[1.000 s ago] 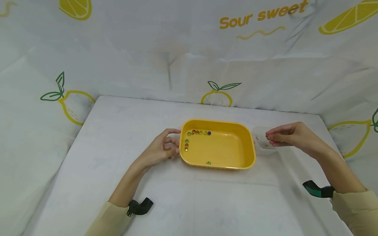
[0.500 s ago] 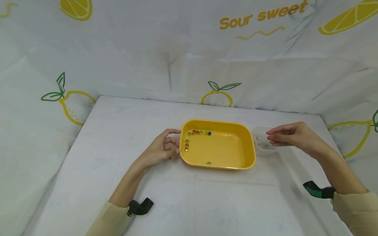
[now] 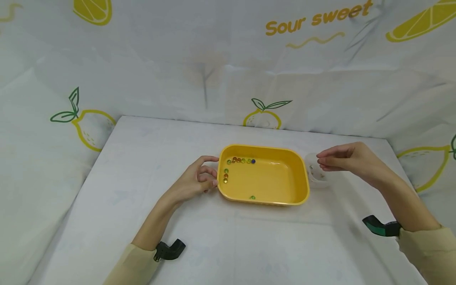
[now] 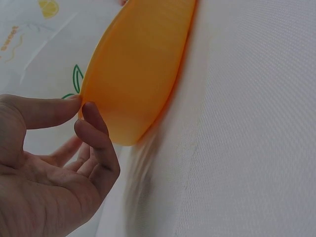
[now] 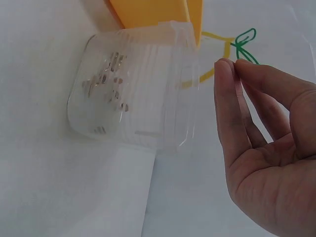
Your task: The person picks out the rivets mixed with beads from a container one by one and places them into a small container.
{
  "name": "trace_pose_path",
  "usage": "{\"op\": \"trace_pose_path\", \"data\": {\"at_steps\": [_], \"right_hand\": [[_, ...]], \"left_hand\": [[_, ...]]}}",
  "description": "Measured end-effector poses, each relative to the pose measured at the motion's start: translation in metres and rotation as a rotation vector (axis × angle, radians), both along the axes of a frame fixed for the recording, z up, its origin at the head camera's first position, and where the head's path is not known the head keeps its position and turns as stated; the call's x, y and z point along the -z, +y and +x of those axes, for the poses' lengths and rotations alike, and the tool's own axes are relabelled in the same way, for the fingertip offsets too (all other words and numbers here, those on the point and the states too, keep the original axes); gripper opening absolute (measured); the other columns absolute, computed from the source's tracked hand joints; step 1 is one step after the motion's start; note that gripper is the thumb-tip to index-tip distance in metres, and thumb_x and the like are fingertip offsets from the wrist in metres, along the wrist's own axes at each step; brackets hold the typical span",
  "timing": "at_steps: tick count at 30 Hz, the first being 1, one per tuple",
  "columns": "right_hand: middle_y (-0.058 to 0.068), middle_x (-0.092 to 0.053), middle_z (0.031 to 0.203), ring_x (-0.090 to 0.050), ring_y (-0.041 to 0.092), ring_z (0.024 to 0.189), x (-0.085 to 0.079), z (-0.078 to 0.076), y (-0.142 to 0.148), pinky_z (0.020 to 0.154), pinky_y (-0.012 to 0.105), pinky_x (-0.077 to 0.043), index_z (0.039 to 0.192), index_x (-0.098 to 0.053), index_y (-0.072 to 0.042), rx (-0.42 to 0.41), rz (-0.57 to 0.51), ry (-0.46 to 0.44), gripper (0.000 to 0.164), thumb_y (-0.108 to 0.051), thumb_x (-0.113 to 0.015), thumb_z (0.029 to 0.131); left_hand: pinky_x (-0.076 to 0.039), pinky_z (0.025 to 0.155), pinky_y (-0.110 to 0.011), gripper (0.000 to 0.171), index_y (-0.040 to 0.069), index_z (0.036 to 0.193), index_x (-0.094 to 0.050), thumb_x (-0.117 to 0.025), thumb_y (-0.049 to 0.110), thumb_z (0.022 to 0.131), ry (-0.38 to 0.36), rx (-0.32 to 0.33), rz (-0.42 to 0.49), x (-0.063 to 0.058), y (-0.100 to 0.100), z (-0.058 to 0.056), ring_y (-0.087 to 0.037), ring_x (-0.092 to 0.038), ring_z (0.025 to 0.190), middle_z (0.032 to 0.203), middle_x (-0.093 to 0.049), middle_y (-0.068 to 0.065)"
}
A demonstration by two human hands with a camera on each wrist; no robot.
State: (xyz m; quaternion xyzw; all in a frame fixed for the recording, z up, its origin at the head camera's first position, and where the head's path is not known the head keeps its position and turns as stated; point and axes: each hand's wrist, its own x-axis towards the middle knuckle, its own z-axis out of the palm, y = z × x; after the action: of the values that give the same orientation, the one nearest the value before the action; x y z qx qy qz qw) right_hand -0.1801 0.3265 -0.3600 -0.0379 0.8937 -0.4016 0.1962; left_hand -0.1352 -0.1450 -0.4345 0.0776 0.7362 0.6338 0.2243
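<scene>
A yellow rectangular tray [image 3: 263,178] sits mid-table. Inside it, glass marbles in green, amber and blue [image 3: 243,160] line the far left corner, and a lone green marble [image 3: 252,197] lies by the near wall. My left hand [image 3: 196,180] holds the tray's left end; in the left wrist view, the thumb is on the rim and the bent fingers are against the outer wall. My right hand [image 3: 350,161] hovers over a clear plastic container [image 5: 133,89] right of the tray. Its thumb and fingertips meet, with no marble showing between them.
Several small brownish pieces [image 5: 116,81] lie at the container's bottom, blurred by its ribbed wall. The container stands close against the tray's right end. A white cloth [image 3: 199,245] covers the table, and a lemon-printed sheet [image 3: 160,59] hangs behind it.
One second ago a small amber-brown thing showed at my right fingertips; it no longer shows there. The right hand has shifted slightly left and away from me. My left hand and the tray stay put.
</scene>
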Motion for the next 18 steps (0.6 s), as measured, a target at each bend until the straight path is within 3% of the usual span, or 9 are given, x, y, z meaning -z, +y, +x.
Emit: {"op": "trace_pose_path", "data": {"at_steps": [11,18], "right_hand": [[-0.011,-0.082,0.105,-0.079,0.006,0.095,-0.013,-0.004,-0.029,0.083,0.023,-0.065,0.131,-0.073,0.003,-0.062,-0.013,0.054,0.036,-0.022,-0.073,0.105],[0.0,-0.084,0.11,-0.081,0.011,0.094,-0.019,-0.009,-0.046,0.083,0.023,-0.066,0.128,-0.077,-0.003,-0.079,-0.003,0.063,0.035,-0.027,-0.076,0.104]], "left_hand": [[-0.047,0.067,-0.025,0.067,0.018,0.157,-0.045,-0.072,0.002,0.097,0.0,0.005,0.003,0.0,0.001,-0.001,-0.025,-0.062,0.083,0.116,-0.065,-0.012],[-0.047,0.067,-0.025,0.068,0.019,0.157,-0.045,-0.072,0.003,0.097,-0.004,0.002,-0.006,0.0,0.001,-0.001,-0.024,-0.062,0.083,0.116,-0.065,-0.012]]}}
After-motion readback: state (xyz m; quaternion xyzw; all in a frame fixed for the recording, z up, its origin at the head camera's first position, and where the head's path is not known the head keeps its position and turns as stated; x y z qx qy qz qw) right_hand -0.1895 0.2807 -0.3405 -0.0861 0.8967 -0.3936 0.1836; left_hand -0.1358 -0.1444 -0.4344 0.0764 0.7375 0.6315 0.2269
